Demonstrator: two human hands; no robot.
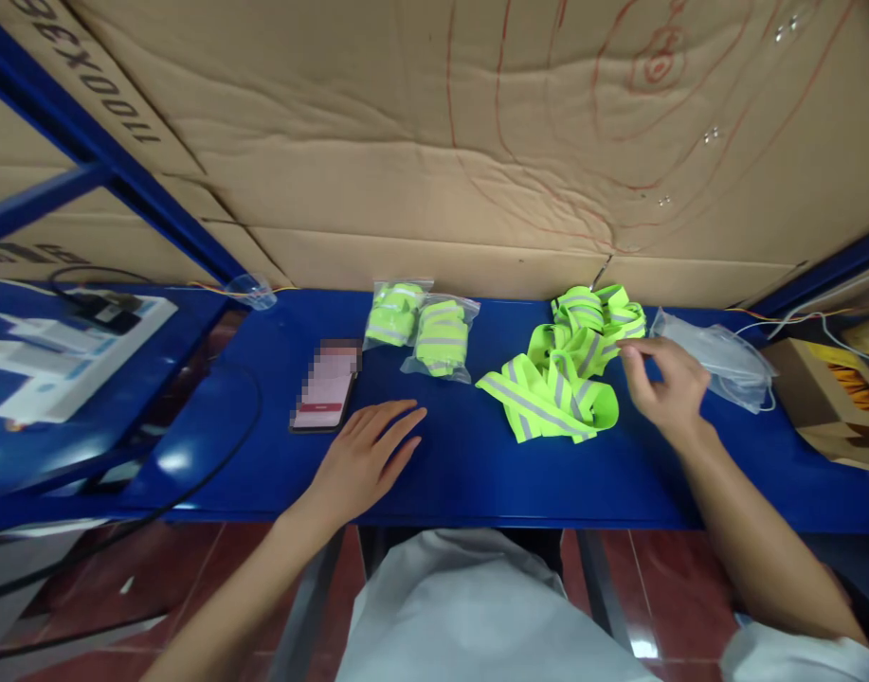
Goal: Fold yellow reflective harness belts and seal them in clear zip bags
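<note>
Neon-yellow straps [566, 403] lie in a loose heap on the blue counter [462, 469] in your head view, right of two bagged bundles [443, 339]! Your right hand [667, 386] is bent at the heap's edge; can't tell if its grip has caught any. Your left hand [367, 453] is open beside the phone [327, 384]. Pinch single layers, lift gently, keep loops from snagging.

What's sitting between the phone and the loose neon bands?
In the head view, the stretch from the phone to the loose neon bands holds a clear bag of folded bands and, right of it, a second bag.
</note>
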